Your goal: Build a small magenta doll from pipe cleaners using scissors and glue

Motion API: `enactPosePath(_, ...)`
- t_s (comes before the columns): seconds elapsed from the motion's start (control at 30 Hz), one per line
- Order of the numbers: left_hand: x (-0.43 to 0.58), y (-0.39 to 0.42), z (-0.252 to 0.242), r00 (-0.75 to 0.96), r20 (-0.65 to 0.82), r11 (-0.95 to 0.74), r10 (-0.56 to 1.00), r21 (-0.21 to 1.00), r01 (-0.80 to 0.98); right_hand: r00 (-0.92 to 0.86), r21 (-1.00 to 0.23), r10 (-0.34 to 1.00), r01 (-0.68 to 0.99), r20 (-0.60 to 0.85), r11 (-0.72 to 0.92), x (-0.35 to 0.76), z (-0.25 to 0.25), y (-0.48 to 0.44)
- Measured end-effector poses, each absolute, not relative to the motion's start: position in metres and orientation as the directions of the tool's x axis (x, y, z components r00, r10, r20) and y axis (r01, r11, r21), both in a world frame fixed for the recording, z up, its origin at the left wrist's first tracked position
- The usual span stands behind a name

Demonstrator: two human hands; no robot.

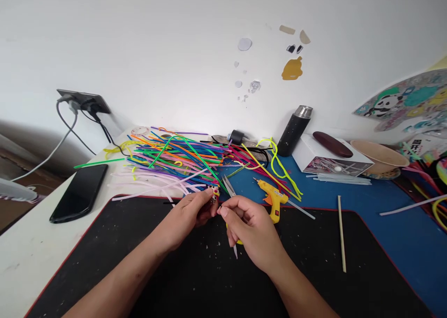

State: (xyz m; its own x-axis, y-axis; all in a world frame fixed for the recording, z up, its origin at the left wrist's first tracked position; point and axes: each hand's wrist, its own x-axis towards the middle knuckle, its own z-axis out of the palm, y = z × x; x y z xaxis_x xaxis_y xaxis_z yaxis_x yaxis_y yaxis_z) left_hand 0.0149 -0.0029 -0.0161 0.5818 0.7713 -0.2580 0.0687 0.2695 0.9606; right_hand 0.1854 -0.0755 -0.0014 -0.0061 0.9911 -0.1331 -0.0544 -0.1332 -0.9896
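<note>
Left hand (pixel 186 213) pinches a small red, yellow and white craft piece (pixel 215 192) over the far side of a red-edged black mat (pixel 195 274), seemingly steadying it for the right hand (pixel 249 225), curled just beside; whether that grips anything, I cannot tell.

near the middle of the frame, the left hand (pixel 190 211) covers much of a small red-and-yellow piece (pixel 216 191), its details too tiny to make out; whether the right hand (pixel 253 227) pinches anything cannot be told. the right hand also hides part of the scissors (pixel 228 186) and of the glue gun's (pixel 271 197) grip. both forearms (pixel 129 267) and the black mat (pixel 307 243) run off the bottom edge. the right edge cuts off coloured stems (pixel 428 183) and a stickered sheet (pixel 412 99); the white box (pixel 307 152) hides the lower left of a bowl (pixel 380 152).
</note>
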Motion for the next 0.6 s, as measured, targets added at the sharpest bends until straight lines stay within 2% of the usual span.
enactPosePath(0.13, 0.0166, -0.0040, -0.0139, 0.579, -0.260, 0.268, 0.773, 0.960, 0.074, -0.063, -0.980, 0.984, -0.093, -0.169, -0.175, 0.1862, -0.0017, -0.0741)
enactPosePath(0.6, 0.0153, -0.0059, -0.0152, 0.586, -0.252, 0.206, 0.770, 0.968, 0.146, -0.081, -0.964, 0.976, -0.155, -0.204, -0.215, 0.1872, -0.0013, -0.0735)
